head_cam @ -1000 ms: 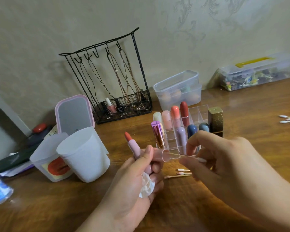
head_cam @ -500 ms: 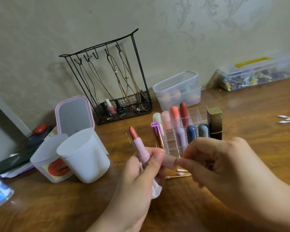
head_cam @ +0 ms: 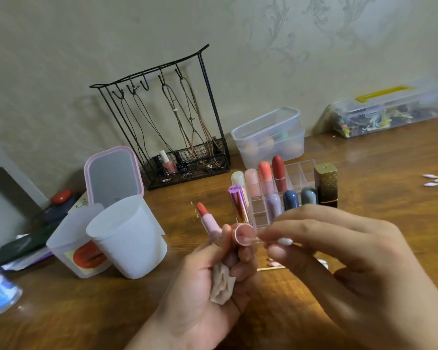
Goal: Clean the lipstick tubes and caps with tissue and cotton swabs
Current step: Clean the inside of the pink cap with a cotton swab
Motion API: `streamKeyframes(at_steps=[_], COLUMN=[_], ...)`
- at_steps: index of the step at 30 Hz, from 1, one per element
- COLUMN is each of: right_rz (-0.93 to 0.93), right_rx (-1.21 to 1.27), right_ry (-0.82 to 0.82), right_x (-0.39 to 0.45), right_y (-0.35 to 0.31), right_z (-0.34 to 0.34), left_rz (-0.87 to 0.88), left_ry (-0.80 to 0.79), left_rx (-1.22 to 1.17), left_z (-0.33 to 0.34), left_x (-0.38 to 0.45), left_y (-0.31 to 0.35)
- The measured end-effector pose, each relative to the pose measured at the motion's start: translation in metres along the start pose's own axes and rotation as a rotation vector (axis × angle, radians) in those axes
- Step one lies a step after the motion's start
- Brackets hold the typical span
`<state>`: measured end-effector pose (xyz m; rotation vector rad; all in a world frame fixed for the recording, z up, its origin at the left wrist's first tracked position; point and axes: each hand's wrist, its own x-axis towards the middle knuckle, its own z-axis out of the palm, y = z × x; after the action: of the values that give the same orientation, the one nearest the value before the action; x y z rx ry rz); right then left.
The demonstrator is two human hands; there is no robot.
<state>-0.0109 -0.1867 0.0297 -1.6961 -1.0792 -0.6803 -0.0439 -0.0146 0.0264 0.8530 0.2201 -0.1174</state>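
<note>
Cotton swab newly back in cap mouth, pinched horizontal by right fingers.

Two bare hands, left hand, right hand; no sleeves, rings or gloves; short plain nails

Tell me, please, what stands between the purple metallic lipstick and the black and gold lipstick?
In the head view, the clear organizer stands between the purple metallic lipstick and the black and gold lipstick, with three capped lipsticks in its front row.

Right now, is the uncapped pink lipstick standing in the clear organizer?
No, the left hand grips the pink lipstick with its cap, in front of the clear organizer.
</note>
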Motion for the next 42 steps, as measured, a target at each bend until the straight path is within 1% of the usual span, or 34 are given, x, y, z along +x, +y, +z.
streamKeyframes(at_steps=[3,6,9,11,15,20,24,29,31,33,36,39,40,42], right_rz=[-0.062,-0.181,-0.244,-0.259,-0.272,-0.190,-0.138,-0.256,-0.276,-0.223,-0.125,-0.168,-0.187,-0.182], right_rx=[-0.235,-0.470,-0.552,-0.543,-0.509,-0.457,-0.406,-0.517,-0.534,-0.474,-0.358,-0.438,-0.455,-0.415], right_ry=[0.017,0.018,0.041,0.018,-0.085,-0.133,-0.131,-0.127,-0.141,-0.156,-0.131,-0.114,-0.113,-0.115], right_x=[0.001,0.003,0.005,0.004,0.001,0.001,0.002,0.001,0.000,0.000,0.000,0.000,0.000,-0.001], right_y=[0.000,0.003,0.003,0.003,0.007,0.006,0.005,0.005,0.003,0.003,0.006,0.008,0.007,0.007], right_z=[0.000,-0.002,-0.007,-0.008,-0.006,-0.004,-0.003,-0.005,-0.003,-0.001,-0.003,-0.006,-0.005,-0.003], left_rz=[-0.017,-0.016,-0.011,-0.028,-0.081,-0.059,-0.068,-0.073,-0.075,-0.079,-0.079,-0.085,-0.086,-0.078], left_ry=[-0.126,-0.211,-0.261,-0.278,-0.315,-0.259,-0.230,-0.230,-0.212,-0.193,-0.203,-0.228,-0.222,-0.169], left_rx=[0.003,0.033,0.063,0.045,-0.041,-0.014,-0.029,0.014,0.015,0.001,0.002,0.024,0.018,0.008], left_z=[-0.006,-0.008,-0.008,-0.008,-0.013,-0.016,-0.016,-0.014,-0.014,-0.015,-0.014,-0.013,-0.011,-0.008], left_x=[0.003,0.004,0.004,0.006,0.010,0.011,0.010,0.009,0.009,0.009,0.008,0.007,0.006,0.005], left_y=[-0.003,-0.006,-0.008,-0.009,-0.009,-0.010,-0.009,-0.010,-0.009,-0.009,-0.009,-0.009,-0.009,-0.008])
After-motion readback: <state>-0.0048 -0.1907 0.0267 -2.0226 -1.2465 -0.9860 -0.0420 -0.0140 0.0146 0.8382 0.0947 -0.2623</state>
